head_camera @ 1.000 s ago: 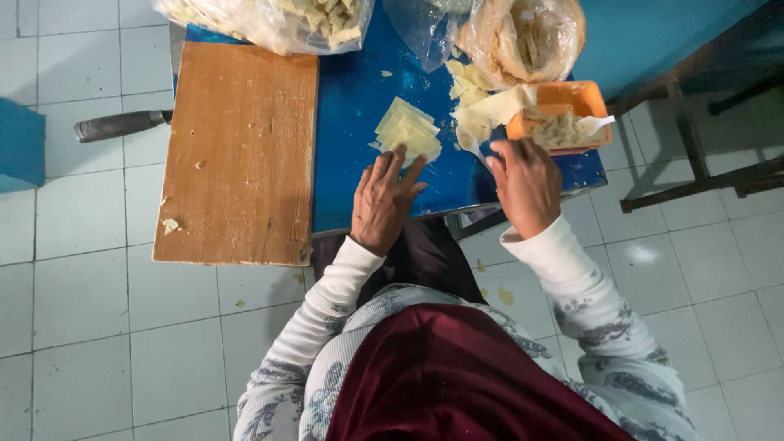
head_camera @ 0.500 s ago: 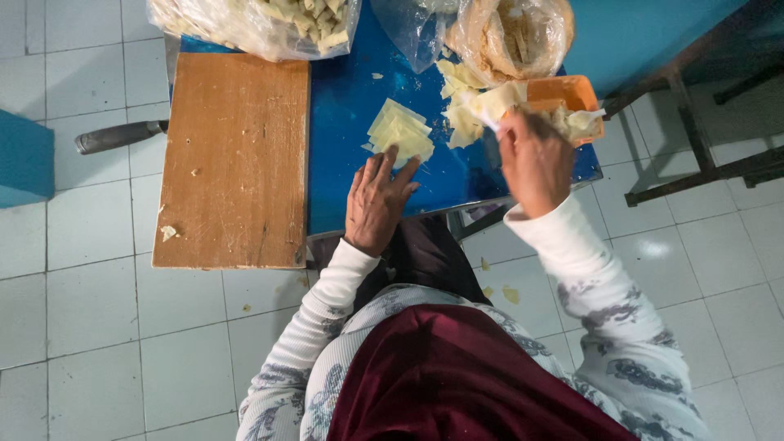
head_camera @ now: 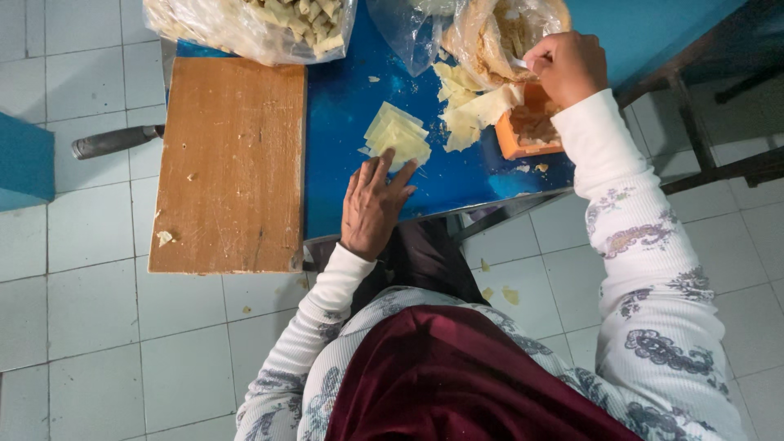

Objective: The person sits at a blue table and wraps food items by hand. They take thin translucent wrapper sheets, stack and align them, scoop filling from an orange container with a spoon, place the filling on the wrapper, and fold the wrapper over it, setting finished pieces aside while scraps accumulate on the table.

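Observation:
My left hand (head_camera: 372,204) lies flat on the blue table (head_camera: 343,106), fingers spread, its tips touching a small stack of pale yellow dough squares (head_camera: 396,135). My right hand (head_camera: 566,65) is closed above the orange tub (head_camera: 523,140) of filling and pinches a thin pale utensil at the mouth of a clear bag (head_camera: 498,33). More dough sheets (head_camera: 474,102) lie loose between the stack and the tub.
A wooden cutting board (head_camera: 229,163) covers the table's left part, a dark knife handle (head_camera: 114,140) poking out beside it. A plastic bag of folded pieces (head_camera: 261,24) sits at the far edge. Crumbs dot the white tiled floor (head_camera: 98,327). A dark metal frame (head_camera: 710,122) stands right.
My right hand has moved from the table's near edge up over the orange tub to the clear bag. My left hand has stayed by the dough stack.

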